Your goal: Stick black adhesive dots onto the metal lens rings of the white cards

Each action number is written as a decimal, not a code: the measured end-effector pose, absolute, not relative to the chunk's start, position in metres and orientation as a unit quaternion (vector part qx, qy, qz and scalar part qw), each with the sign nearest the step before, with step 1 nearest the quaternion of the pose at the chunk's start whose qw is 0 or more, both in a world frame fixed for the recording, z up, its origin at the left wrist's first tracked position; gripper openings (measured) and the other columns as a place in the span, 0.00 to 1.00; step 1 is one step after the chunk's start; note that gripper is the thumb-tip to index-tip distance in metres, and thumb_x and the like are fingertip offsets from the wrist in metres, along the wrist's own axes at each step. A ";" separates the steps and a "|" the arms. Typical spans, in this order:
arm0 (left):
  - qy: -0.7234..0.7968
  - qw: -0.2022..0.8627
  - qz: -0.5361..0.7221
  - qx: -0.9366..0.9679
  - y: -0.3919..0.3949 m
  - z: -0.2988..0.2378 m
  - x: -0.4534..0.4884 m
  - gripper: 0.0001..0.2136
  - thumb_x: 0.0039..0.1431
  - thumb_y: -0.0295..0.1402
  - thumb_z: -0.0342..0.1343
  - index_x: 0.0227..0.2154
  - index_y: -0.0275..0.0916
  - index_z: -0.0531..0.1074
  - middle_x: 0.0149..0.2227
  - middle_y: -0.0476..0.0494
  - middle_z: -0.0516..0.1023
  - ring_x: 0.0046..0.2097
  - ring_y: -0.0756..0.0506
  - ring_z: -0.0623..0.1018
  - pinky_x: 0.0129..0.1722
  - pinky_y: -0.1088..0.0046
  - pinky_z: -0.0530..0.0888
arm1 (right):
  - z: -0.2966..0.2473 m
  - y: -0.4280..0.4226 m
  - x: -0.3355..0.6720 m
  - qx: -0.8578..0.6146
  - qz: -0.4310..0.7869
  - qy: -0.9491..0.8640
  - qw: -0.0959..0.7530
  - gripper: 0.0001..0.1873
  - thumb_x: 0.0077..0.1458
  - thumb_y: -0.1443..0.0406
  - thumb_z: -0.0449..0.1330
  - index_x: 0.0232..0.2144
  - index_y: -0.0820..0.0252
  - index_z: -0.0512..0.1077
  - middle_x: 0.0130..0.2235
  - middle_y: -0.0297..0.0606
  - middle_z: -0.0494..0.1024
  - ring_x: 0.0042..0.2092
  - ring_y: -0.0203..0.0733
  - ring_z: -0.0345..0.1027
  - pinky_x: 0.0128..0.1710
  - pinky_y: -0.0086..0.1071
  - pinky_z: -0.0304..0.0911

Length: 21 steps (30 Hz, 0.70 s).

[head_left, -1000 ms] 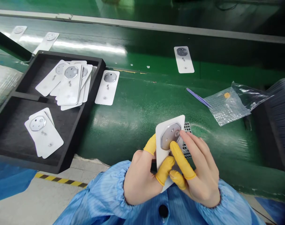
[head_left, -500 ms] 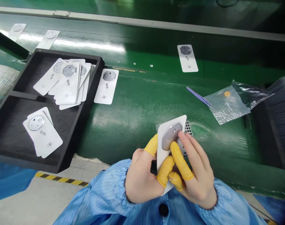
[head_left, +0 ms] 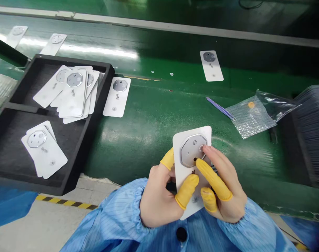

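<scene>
My left hand (head_left: 166,196) grips a white phone back cover (head_left: 184,182) along its left side, yellow-cotted thumb across the front and other fingers behind. Near the cover's top is a silver octagonal camera plate (head_left: 191,154) with several round spots. My right hand (head_left: 224,189) lies over the cover's right side, fingers apart. Its yellow-cotted index fingertip touches the plate's lower edge beside a small black dot (head_left: 195,159); a bare finger rests at the plate's right. The right thumb stands away from the index finger. A sheet with black dots (head_left: 214,168) is mostly hidden behind this hand.
A black two-part tray (head_left: 77,168) at left holds several similar covers. One cover (head_left: 117,99) lies beside it, another (head_left: 212,66) farther back. Purple tweezers (head_left: 219,107) and a bubble-wrap bag (head_left: 250,119) lie right, near a dark box of stacked sheets (head_left: 313,129).
The held cover has turned to face me more squarely. My right index finger and thumb have moved slightly right and apart, and a black dot now shows at the plate's lower edge.
</scene>
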<state>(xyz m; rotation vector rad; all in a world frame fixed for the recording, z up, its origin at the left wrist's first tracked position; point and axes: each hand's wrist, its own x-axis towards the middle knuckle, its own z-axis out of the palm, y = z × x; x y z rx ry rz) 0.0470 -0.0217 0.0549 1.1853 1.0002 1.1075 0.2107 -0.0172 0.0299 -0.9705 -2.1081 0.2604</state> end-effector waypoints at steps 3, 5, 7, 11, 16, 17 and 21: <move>0.425 0.562 0.481 0.522 -0.023 0.054 0.046 0.28 0.52 0.19 0.59 0.54 0.46 0.63 0.38 0.48 0.81 0.32 0.49 0.80 0.32 0.79 0.77 | 0.032 -0.019 0.211 -0.392 0.094 -0.829 0.387 0.28 0.63 0.64 0.47 0.63 0.66 0.53 0.65 0.47 0.55 0.62 0.56 0.55 0.55 0.53 0.64; 0.432 0.559 0.474 0.525 -0.025 0.052 0.045 0.28 0.51 0.19 0.60 0.54 0.47 0.64 0.37 0.50 0.81 0.32 0.49 0.80 0.32 0.79 0.76 | 0.034 -0.020 0.211 -0.393 0.087 -0.835 0.376 0.29 0.62 0.64 0.48 0.64 0.66 0.53 0.65 0.48 0.54 0.62 0.56 0.55 0.55 0.54 0.64; 0.445 0.561 0.465 0.520 -0.027 0.049 0.045 0.27 0.50 0.19 0.61 0.53 0.46 0.65 0.37 0.49 0.80 0.33 0.48 0.80 0.33 0.79 0.77 | 0.034 -0.020 0.210 -0.385 0.075 -0.850 0.353 0.29 0.62 0.64 0.49 0.63 0.68 0.54 0.65 0.52 0.53 0.62 0.59 0.54 0.55 0.55 0.63; 0.484 0.552 0.469 0.491 -0.027 0.041 0.045 0.25 0.51 0.22 0.62 0.52 0.45 0.67 0.36 0.48 0.80 0.30 0.49 0.79 0.33 0.78 0.77 | 0.032 -0.016 0.210 -0.375 0.091 -0.866 0.317 0.30 0.59 0.66 0.52 0.62 0.72 0.54 0.66 0.56 0.49 0.64 0.65 0.49 0.55 0.60 0.60; 0.391 0.654 0.515 0.394 -0.018 0.043 0.048 0.22 0.59 0.23 0.55 0.54 0.49 0.64 0.40 0.47 0.81 0.34 0.49 0.80 0.35 0.77 0.78 | 0.028 -0.012 0.209 -0.398 0.192 -0.799 0.407 0.27 0.59 0.67 0.52 0.61 0.55 0.59 0.67 0.43 0.51 0.63 0.60 0.53 0.57 0.60 0.59; 0.368 0.670 0.523 0.378 -0.016 0.044 0.049 0.20 0.59 0.23 0.54 0.53 0.49 0.65 0.40 0.47 0.81 0.35 0.48 0.81 0.35 0.77 0.78 | 0.029 -0.012 0.208 -0.419 0.225 -0.758 0.446 0.28 0.59 0.68 0.52 0.61 0.52 0.58 0.66 0.40 0.52 0.63 0.58 0.55 0.56 0.57 0.62; 0.352 0.674 0.544 0.353 -0.008 0.048 0.045 0.17 0.57 0.24 0.57 0.48 0.46 0.70 0.39 0.47 0.81 0.34 0.48 0.80 0.34 0.77 0.77 | 0.031 -0.017 0.201 -0.501 0.349 -0.600 0.517 0.31 0.56 0.73 0.57 0.60 0.47 0.60 0.54 0.35 0.73 0.51 0.47 0.72 0.45 0.38 0.75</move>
